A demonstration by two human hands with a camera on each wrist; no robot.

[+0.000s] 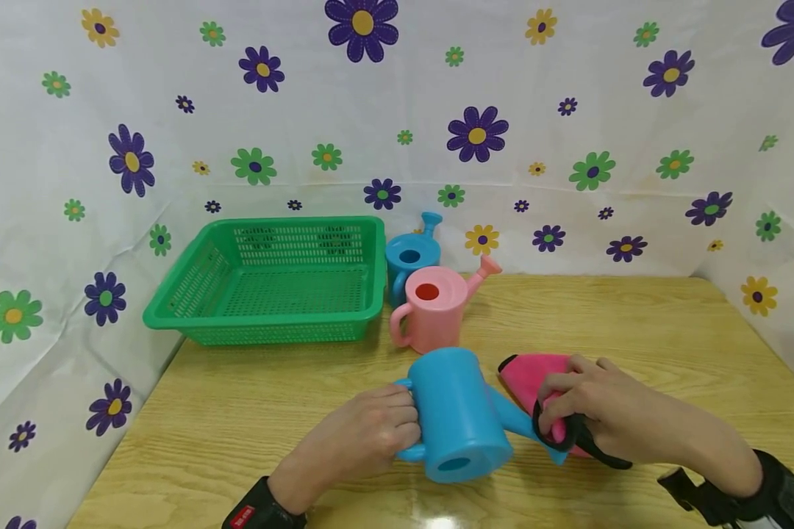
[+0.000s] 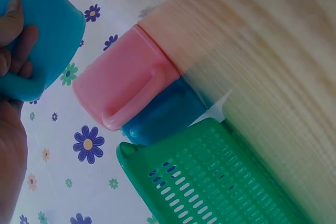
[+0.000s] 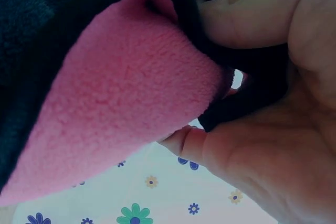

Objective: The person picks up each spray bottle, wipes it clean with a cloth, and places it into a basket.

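Note:
A blue watering can (image 1: 459, 415) is held tilted over the table, its base turned toward the head camera and its spout pointing right. My left hand (image 1: 370, 426) grips its handle; the left wrist view shows the fingers curled round that handle beside the blue body (image 2: 52, 30). My right hand (image 1: 602, 408) pinches a pink cloth with dark edging (image 1: 529, 375) at the spout's end. The cloth covers the spout's tip. Close up in the right wrist view, the pink cloth (image 3: 126, 87) hangs folded between thumb and fingers.
An open green basket (image 1: 265, 323) stands at the back left. Right of it are a pink watering can (image 1: 437, 319) and, behind that, another blue watering can (image 1: 410, 250), both upright. A flowered white sheet (image 1: 370, 95) hangs behind the wooden table (image 1: 251, 411).

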